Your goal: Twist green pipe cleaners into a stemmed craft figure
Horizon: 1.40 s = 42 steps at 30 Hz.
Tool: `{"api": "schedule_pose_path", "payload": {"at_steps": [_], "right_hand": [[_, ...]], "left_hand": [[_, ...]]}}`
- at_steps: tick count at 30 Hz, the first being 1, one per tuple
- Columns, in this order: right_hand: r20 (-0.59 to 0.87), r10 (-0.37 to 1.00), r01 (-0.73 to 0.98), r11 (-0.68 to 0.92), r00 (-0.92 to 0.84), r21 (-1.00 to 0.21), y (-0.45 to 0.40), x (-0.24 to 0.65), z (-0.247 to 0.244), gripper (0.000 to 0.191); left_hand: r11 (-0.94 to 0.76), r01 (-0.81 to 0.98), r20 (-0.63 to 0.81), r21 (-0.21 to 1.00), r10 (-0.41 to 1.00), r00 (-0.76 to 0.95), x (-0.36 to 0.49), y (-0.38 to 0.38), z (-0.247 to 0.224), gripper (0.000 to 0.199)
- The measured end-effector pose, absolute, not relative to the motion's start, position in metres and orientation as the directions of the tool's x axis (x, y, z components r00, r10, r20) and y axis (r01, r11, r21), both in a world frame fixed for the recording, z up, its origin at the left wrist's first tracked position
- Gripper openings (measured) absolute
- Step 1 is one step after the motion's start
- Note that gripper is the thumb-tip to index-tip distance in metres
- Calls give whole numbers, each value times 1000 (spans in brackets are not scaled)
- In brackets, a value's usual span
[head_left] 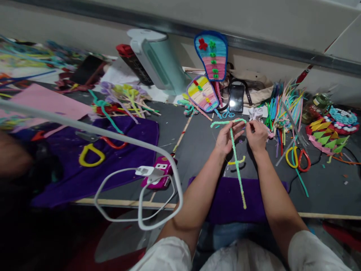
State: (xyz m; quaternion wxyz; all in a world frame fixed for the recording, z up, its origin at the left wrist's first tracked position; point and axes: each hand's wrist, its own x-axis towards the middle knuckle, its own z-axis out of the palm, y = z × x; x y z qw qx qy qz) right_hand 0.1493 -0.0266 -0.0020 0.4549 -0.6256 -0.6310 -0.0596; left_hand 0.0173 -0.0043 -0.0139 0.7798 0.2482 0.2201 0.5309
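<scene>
A mint-green pipe cleaner piece (237,161), shaped like a T with a hooked left end, lies across my left hand (225,138). Its long stem hangs toward me and ends in a yellowish tip. The fingers of my left hand are curled around the crossbar near the joint. At the bar's right end, my right hand (256,136) is closed in a pinch; its fingertips are partly hidden. Beneath the stem, a bent yellow pipe cleaner (236,162) lies on the dark table (194,150). A purple cloth (225,199) covers the table edge under my forearms.
Two pipe-cleaner fans (211,56) lean at the back near a phone (236,98) and a pale-green kettle (162,62). Scissors (298,160) and a pipe-cleaner bundle (284,109) lie right. A white cable (113,132) loops left, by a pink power strip (162,173). Another person's arm (12,154) shows far left.
</scene>
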Motion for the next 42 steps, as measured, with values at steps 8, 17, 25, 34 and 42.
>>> {"api": "schedule_pose_path", "payload": {"at_steps": [8, 17, 25, 34, 42], "right_hand": [[539, 806, 779, 167, 245, -605, -29, 147, 3, 21], [235, 912, 197, 176, 337, -964, -26, 151, 12, 22], [-199, 972, -413, -131, 126, -901, -21, 152, 12, 25], [-60, 976, -184, -21, 207, -983, -23, 147, 12, 22], [355, 912, 628, 154, 207, -763, -30, 146, 7, 8]], "left_hand": [[226, -681, -48, 697, 961, 271, 22, -7, -11, 29], [198, -639, -22, 743, 962, 272, 16, -3, -11, 30], [287, -664, -65, 691, 939, 338, 17, -5, -5, 27], [320, -656, -122, 684, 936, 329, 16, -1, -9, 27], [220, -644, -76, 733, 967, 243, 16, -4, -8, 28]]}}
